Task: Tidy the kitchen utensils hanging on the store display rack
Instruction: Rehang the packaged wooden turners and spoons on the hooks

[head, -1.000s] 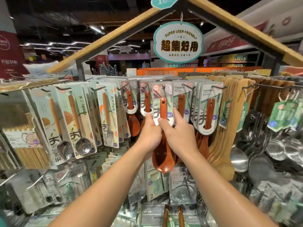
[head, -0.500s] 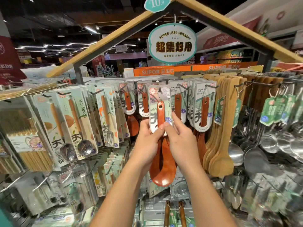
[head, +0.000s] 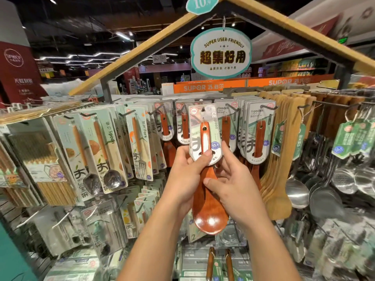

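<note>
A reddish-brown wooden rice spoon on a pale card is held upright in front of the rack's middle hooks. My left hand grips the card's lower left edge, thumb across the handle. My right hand holds it from the right, fingers behind the card and thumb on the spoon's neck. The card's top hole is level with the hook tips; whether it is on a hook I cannot tell. Matching carded spoons hang just behind.
Carded metal spoons and forks hang to the left, chopstick packs farther left. Pale wooden spatulas and steel ladles hang to the right. More packs fill lower hooks. A hanging sign is overhead.
Both hands have lifted the carded spoon higher. My right hand has slid from the card's front down to the spoon's neck.
</note>
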